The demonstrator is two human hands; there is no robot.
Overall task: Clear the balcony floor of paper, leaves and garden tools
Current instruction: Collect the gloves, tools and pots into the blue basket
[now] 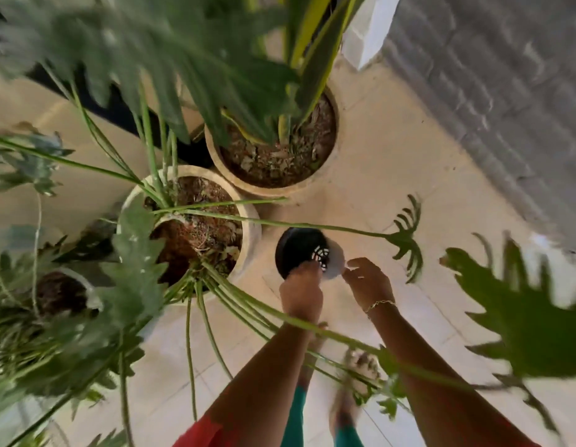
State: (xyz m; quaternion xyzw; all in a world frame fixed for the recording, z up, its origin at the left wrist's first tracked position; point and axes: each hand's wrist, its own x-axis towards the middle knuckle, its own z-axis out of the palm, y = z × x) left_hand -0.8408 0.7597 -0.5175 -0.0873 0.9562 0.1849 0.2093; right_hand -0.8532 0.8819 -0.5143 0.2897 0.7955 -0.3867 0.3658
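— Gripping what, the left hand (301,293)?

— Its fingers were curled round the near rim of a black plastic pot (296,250), held above the tiled floor (393,175) near the middle of the view.

— Which way did it point?

— It was tipped on its side, with its long axis running from 10 to 4 o'clock. The mouth faced 10 and the slotted base faced 4, against a white piece (335,262). Paper or cup, I couldn't tell.

— And the right hand (367,280)?

— It was at 3 o'clock of the pot, fingers curled at the white piece's edge. Whether it was pinching or only touching, I couldn't tell.

— Room to move?

— Bare tile ran toward 1 o'clock, up to the grey brick wall (489,108). A leaf stem (312,225) crossed just at the pot's 12 o'clock edge. Another stem (344,341) lay across both forearms at 6.

— Containers?

— The near cream planter (252,227) stood at 9 o'clock and the far cream planter (267,189) at 12. Both held soil strewn with dry leaves (264,162).
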